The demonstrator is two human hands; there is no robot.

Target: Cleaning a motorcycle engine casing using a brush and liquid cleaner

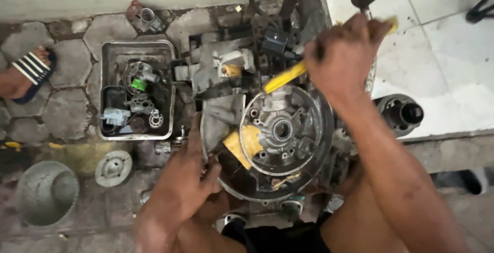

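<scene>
Right hand (pixel 342 52) clamped around yellow tool (pixel 283 78), tip on round engine casing (pixel 280 132) on paving. Left hand (pixel 182 181) pressing casing's left rim, fingers together. Metal tray (pixel 105 52) with small parts just beside casing's left.

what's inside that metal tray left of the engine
The metal tray holds small grimy engine parts: a bearing ring, a green piece, grey castings. Whatever lies beneath them is covered.
</scene>
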